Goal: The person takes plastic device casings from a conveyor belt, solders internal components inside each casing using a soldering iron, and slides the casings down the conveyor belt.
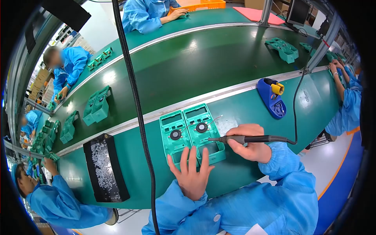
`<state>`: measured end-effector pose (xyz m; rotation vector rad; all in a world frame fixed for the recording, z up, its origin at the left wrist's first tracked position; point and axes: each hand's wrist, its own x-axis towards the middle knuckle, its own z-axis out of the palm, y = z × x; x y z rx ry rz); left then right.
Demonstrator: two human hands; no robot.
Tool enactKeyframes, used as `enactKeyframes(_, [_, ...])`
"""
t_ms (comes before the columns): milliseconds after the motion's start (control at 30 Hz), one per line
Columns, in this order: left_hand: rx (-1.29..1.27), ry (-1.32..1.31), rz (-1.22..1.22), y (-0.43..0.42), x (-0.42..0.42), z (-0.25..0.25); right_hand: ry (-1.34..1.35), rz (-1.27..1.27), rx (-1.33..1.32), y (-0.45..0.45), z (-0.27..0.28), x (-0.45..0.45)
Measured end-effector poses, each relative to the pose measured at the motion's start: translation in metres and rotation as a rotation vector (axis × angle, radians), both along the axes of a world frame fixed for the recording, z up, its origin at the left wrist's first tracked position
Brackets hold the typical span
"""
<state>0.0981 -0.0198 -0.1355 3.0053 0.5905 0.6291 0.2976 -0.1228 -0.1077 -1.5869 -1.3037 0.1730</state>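
Note:
Two green plastic housings (168, 145) lie side by side on the bench, each with a round black speaker (201, 127) and thin wires. My right hand (250, 145) is closed around a soldering iron (254, 139), its tip pointing left over the right housing, just below that speaker. Whether the tip touches the plastic I cannot tell. With fingers spread, my left hand (192, 176) rests on the lower edges of both housings and covers part of their lower openings.
A black tray (105, 168) of small clear pieces stands left. A blue soldering iron stand (272, 98) sits right. Beyond the metal rail, a conveyor belt (188, 70) carries more green housings (96, 105). A black cable (135, 98) hangs in front. Co-workers in blue sit around.

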Motion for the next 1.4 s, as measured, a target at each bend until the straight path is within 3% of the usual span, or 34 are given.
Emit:
enactKeyframes(300, [-0.027,-0.164,-0.097,0.006,-0.003,-0.026,-0.024,-0.016,0.057,0.014,-0.018,-0.001])
enactKeyframes(1400, [-0.081,-0.191,-0.097,0.005,0.001,-0.025,-0.065,-0.006,0.017,0.018,-0.019,0.004])
